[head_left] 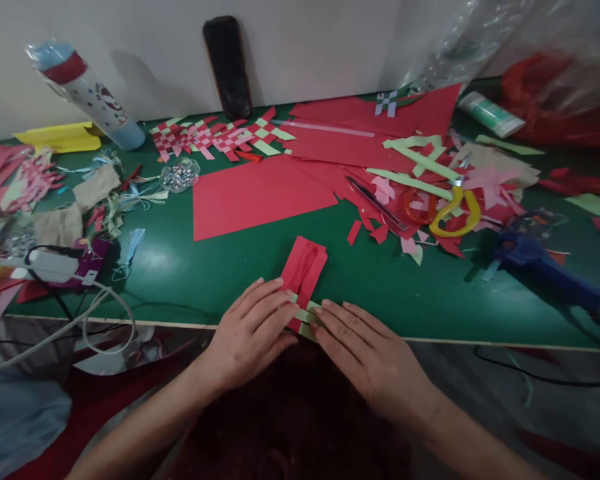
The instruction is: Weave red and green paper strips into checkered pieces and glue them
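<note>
A small weave of red and light green paper strips [305, 313] lies at the table's front edge, between my two hands. Its loose red strips [310, 267] stretch away over the green surface, their tops slightly fanned. My left hand [253, 327] rests on the weave's left side, fingers stretched out and fingertips touching the paper. From the right, my right hand [360, 340] lays its outstretched fingers flat against the green strip ends. The fingers cover parts of the weave, and my right thumb is hidden.
Beyond my hands lies a red sheet [260, 197]. Yellow-handled scissors [455, 210], a pen [375, 203] and paper scraps are at right, near a blue glue gun [550, 267]. Finished weaves [210, 137], a phone [229, 67] and a bottle [90, 97] stand behind. Cables [105, 293] hang left.
</note>
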Motion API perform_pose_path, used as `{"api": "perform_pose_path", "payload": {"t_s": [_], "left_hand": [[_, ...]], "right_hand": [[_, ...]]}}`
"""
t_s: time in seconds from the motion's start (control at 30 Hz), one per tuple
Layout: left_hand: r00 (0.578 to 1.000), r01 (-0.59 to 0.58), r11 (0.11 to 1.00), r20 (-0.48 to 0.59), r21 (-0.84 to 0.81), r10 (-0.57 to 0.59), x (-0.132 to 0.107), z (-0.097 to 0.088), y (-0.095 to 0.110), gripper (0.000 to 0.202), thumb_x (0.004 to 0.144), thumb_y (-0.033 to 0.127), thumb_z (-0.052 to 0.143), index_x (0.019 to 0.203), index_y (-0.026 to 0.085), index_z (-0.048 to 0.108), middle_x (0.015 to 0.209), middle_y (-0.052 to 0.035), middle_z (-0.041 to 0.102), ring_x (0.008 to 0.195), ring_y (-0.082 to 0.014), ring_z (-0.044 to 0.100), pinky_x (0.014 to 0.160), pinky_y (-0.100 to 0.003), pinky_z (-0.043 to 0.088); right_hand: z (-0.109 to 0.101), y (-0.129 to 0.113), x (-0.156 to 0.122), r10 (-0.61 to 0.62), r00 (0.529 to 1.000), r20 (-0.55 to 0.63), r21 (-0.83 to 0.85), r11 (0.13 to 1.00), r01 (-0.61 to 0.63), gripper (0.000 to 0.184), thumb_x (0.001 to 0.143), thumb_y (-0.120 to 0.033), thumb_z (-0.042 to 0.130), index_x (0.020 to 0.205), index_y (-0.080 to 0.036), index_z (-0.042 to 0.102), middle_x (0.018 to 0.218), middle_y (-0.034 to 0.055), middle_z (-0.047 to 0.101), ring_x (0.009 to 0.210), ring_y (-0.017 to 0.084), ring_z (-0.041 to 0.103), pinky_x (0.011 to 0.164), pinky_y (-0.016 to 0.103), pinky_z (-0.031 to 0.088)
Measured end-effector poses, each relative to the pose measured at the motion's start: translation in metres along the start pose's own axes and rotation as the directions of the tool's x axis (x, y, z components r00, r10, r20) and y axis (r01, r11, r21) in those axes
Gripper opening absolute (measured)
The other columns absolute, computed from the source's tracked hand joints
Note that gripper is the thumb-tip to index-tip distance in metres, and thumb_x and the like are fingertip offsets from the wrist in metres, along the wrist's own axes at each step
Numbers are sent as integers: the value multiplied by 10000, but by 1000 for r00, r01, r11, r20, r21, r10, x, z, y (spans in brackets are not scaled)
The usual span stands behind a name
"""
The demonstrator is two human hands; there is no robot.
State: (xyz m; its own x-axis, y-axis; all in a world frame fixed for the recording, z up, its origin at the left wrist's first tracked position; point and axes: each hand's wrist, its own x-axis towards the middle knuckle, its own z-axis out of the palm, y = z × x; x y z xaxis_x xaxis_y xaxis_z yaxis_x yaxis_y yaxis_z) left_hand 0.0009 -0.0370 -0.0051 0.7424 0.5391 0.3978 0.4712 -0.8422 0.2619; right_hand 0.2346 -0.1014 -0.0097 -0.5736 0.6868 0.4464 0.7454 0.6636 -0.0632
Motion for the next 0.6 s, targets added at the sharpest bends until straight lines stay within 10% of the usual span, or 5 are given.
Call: {"api": "perform_pose_path", "payload": {"t_s": [0.6], "left_hand": [[978,163,986,-128,-33,-166,22,20,15,215,949,162,499,1005,187,705,955,-62,755,920,-222,695,865,-376,572]], "right_hand": [[-30,30,32,-27,999,43,127,992,21,376,933,-74,404,1221,-165,628,1156,90,720,1011,208,687,828,356,584]]}}
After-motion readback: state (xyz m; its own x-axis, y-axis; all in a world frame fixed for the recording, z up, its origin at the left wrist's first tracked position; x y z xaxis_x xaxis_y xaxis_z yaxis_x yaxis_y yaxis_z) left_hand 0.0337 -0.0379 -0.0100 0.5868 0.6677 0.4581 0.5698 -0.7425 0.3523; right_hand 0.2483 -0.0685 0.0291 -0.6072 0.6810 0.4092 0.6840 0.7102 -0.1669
